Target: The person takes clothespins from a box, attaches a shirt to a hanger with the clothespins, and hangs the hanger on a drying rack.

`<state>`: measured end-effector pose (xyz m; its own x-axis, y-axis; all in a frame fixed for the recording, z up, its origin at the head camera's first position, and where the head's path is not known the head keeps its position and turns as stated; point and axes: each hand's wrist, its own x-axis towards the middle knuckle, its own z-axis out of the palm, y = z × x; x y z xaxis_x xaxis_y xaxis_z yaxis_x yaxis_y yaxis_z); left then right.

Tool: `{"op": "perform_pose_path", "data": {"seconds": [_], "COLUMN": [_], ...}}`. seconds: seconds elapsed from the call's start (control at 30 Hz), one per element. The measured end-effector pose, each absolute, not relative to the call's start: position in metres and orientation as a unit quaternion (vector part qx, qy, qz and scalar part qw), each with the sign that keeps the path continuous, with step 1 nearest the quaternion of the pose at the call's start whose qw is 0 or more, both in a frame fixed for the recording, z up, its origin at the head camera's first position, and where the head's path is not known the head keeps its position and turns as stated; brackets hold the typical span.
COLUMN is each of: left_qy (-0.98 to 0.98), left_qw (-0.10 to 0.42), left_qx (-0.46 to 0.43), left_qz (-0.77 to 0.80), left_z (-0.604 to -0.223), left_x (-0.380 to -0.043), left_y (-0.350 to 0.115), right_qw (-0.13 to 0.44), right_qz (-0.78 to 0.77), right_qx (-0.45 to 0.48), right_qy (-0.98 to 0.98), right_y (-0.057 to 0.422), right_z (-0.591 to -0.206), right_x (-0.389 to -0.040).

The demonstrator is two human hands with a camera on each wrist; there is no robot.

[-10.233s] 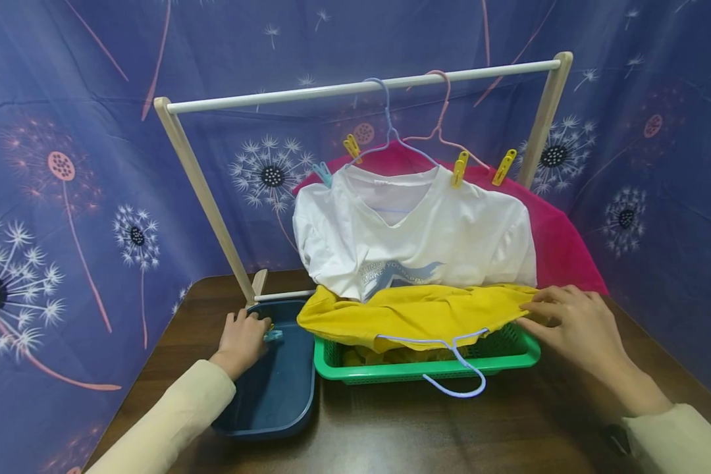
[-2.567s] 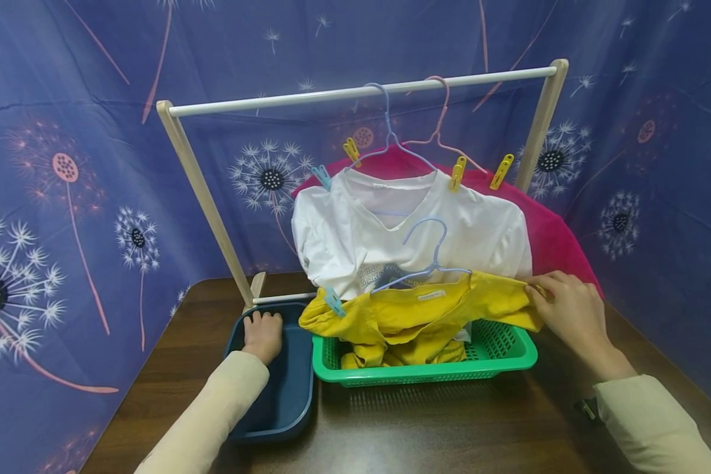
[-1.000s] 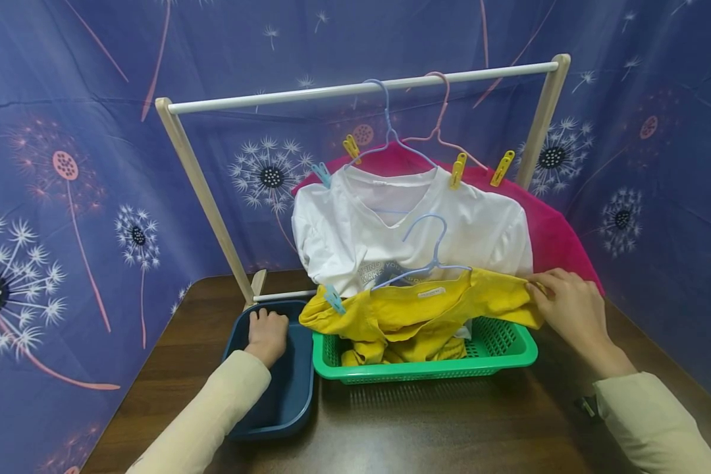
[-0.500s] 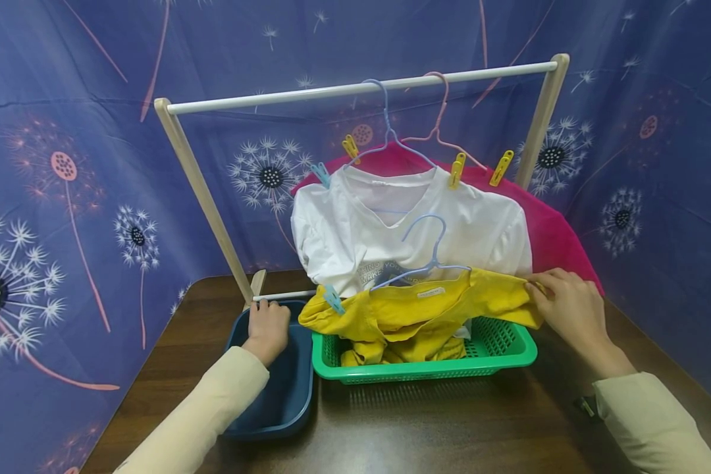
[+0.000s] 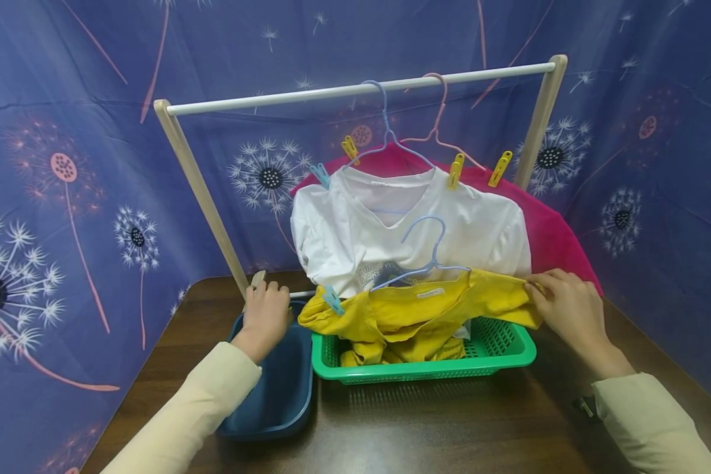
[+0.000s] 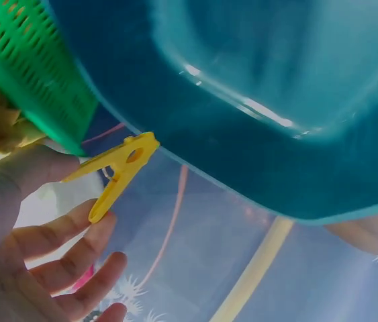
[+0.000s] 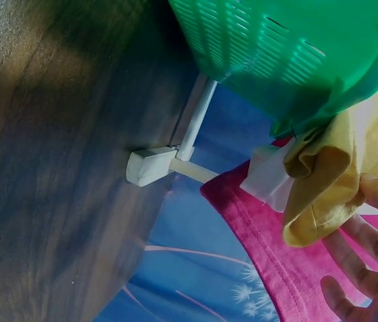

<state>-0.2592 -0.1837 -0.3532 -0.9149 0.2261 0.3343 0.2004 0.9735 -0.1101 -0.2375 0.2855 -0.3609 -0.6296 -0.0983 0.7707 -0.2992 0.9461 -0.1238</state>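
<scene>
My left hand [image 5: 265,315] is raised over the far end of the dark blue tub. In the left wrist view, its thumb and fingertips pinch a yellow clothespin [image 6: 123,166] by the legs. My right hand [image 5: 571,313] pinches the right-hand sleeve end of a yellow shirt [image 5: 415,309], with the other fingers spread in the right wrist view. A light blue hanger [image 5: 434,253] sits in the shirt's neckline, its hook upright. On the shirt's left-hand shoulder a light blue clothespin [image 5: 333,300] is clipped. The shirt's lower part lies bunched in the green basket [image 5: 498,365].
Behind, a white shirt [image 5: 326,227] and a magenta garment [image 5: 559,237] hang by hangers from the white rail [image 5: 261,99], with yellow and blue clothespins on them. The blue tub [image 5: 272,431] stands left of the basket on the wooden table [image 5: 403,428].
Earlier the yellow shirt lay with its hanger hook pointing down; now the hook is up and a blue clothespin is clipped on. My left hand has risen from the tub with a yellow clothespin.
</scene>
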Motion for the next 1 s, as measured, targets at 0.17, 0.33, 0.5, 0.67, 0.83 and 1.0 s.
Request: {"op": "perform_pose_path", "data": {"seconds": [0.17, 0.33, 0.5, 0.67, 0.83, 1.0], "left_qy": [-0.970, -0.955, -0.944, -0.934, -0.923, -0.912], "left_qw": [0.212, 0.265, 0.291, 0.311, 0.328, 0.344], "left_qx": [-0.117, -0.132, -0.153, -0.171, -0.195, -0.214], "left_qz": [0.000, -0.018, -0.032, -0.041, -0.057, -0.059], "left_z": [-0.342, -0.332, -0.325, -0.318, -0.312, -0.305], "left_x": [-0.257, -0.258, -0.259, -0.260, -0.259, -0.254], "left_y": [-0.181, -0.177, -0.172, -0.165, -0.158, -0.147], "right_qw": [0.415, 0.413, 0.410, 0.409, 0.407, 0.410], "right_qz": [0.121, 0.122, 0.122, 0.121, 0.122, 0.122], "right_qx": [0.110, 0.108, 0.107, 0.109, 0.107, 0.109], "right_qy": [-0.895, -0.896, -0.898, -0.898, -0.899, -0.897], "right_y": [0.285, 0.285, 0.285, 0.286, 0.286, 0.286], "right_z": [-0.361, -0.361, -0.361, -0.361, -0.361, -0.361], "right_x": [-0.238, -0.238, -0.238, -0.238, -0.238, -0.238]}}
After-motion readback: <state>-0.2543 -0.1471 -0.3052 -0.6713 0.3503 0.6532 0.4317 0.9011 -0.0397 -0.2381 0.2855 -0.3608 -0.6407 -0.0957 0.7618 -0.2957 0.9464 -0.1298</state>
